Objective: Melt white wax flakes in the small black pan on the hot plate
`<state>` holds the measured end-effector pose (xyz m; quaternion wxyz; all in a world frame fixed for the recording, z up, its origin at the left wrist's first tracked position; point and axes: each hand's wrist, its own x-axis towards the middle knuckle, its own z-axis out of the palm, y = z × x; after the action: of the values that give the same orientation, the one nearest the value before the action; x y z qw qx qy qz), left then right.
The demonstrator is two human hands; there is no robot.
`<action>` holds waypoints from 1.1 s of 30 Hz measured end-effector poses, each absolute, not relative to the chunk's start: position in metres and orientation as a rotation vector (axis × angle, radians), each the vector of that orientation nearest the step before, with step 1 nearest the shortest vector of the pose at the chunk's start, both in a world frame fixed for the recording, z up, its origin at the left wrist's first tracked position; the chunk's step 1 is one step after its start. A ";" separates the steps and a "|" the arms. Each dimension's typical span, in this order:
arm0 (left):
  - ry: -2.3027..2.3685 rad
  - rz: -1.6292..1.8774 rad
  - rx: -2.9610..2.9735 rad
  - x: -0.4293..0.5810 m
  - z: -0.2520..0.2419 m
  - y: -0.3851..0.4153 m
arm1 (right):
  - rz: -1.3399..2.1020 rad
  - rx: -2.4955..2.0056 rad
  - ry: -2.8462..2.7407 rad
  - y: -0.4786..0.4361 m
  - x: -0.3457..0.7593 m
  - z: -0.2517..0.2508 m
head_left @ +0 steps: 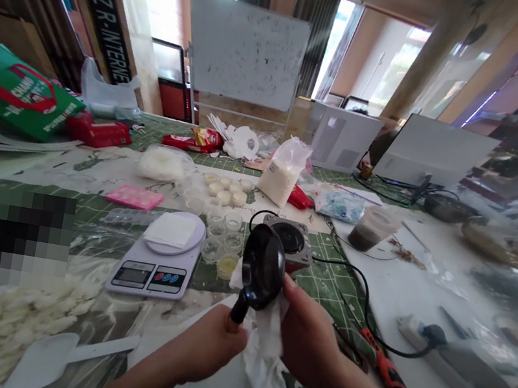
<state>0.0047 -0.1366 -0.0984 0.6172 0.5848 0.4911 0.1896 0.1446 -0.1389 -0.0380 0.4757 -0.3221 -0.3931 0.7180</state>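
My left hand (219, 338) is wrapped round the handle of a small black frying pan (264, 267), which is tilted up on its side above the table. At the pan's right edge, my right hand (308, 333) is closed on a white tissue (269, 330) that hangs down below it. A small electric hot plate (288, 235) with a black top stands just behind the pan. To the left is a white kitchen scale (158, 253) with a folded white sheet (169, 229) on its platform. Several small clear cups (216, 233) stand between scale and pan, one holding yellowish liquid (227, 266).
A white scoop (48, 361) and pale flakes (23, 314) lie at the lower left. A red-and-black screwdriver-like tool (388, 372) and a power strip (418, 337) lie at right. Behind are a bag of white granules (282, 175), a beaker of dark matter (371, 228) and a pink mould (135, 196).
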 end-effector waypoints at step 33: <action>0.926 0.866 0.651 0.005 -0.092 -0.127 | 0.760 -1.394 -2.659 0.040 0.227 -0.024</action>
<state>0.0052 -0.1275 -0.0924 0.7565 0.2988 0.4249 0.3973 0.2273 0.0399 -0.0239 0.0224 -0.4499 -0.8584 0.2454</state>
